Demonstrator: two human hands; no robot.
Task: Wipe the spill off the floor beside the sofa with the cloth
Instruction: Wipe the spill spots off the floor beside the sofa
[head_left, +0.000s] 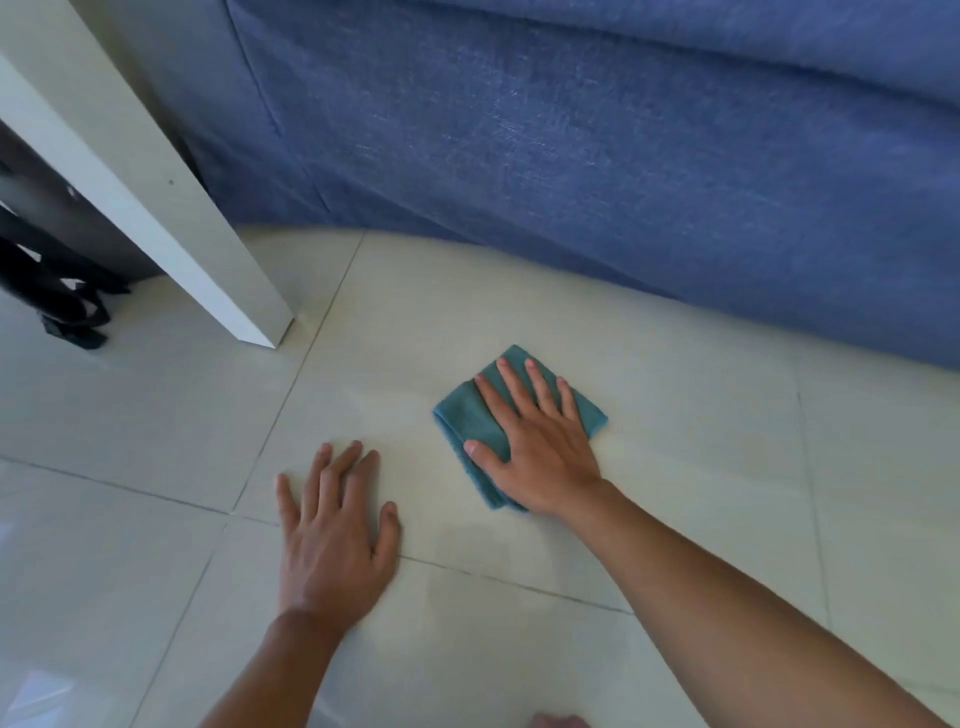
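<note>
Head view, left to right. At far left, a tangle of black straps (72, 317) lies on the pale glossy tiled floor (675, 467), partly behind a white square table leg (171, 208) that stands on the tiles. Right of the leg, the blue woven-fabric sofa (571, 156) fills the upper part of the view, its lower edge meeting the floor. In the foreground, the left hand (332, 535) rests palm down on bare tile, fingers spread and flat, grasping nothing; it lies across a grey grout line. Just to its right, apart from it, the folded teal microfibre cloth (467, 421) lies flat on the floor, near the sofa's base but not touching it. The right hand (535, 441) presses flat on the cloth, fingers extended and splayed, thumb on the fabric, not clenched around it. No liquid can be made out on the tiles.
</note>
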